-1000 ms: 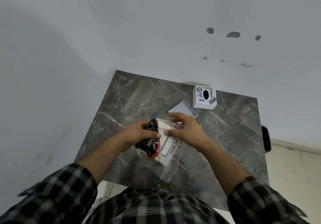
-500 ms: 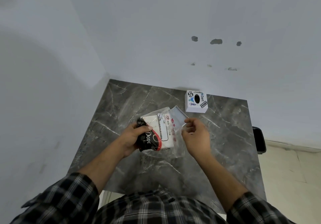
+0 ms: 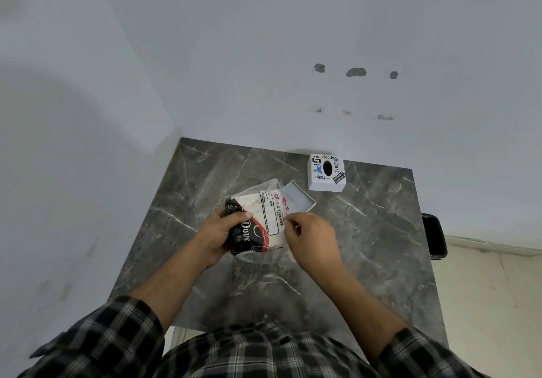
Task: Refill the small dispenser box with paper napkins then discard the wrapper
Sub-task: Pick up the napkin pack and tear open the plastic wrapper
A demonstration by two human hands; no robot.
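Left grip: the left hand (image 3: pixel 218 235) is clenching the black-and-red printed end of the clear plastic napkin pack (image 3: pixel 258 220), thumb lying across the top face, holding it just above the table.
Right grip: the right hand (image 3: pixel 312 238) is pinching at the right edge of the pack, fingertips (image 3: pixel 289 220) curled against the film; whether film or a napkin is caught between them cannot be told.
Pack state: the white folded paper napkins (image 3: pixel 253 204) are sitting inside the wrapper, which is wrinkling loosely around the far end; an opening cannot be confirmed.
Dispenser body: the small white cube dispenser box with stickers and a black oval slot (image 3: pixel 326 172) is standing near the far edge of the table, apart from the pack.
Dispenser panel: the shallow white rectangular tray-like lid (image 3: pixel 299 198) is lying open side up between the pack and the cube, just behind the right hand.
Progress: judged early. The box appears to be opened, with 1 panel set aside. No napkin is showing in either box part.
Remaining: 4 steps are judged outstanding: extracting the napkins, loading them, closing the box, discarding the wrapper.
Surroundings: the grey veined marble-pattern table (image 3: pixel 205 172) is standing in a corner of pale walls; a dark bin-like object (image 3: pixel 434 237) is showing beyond the right table edge, identity uncertain.
Obstruction: nothing is standing between the pack and the box parts.
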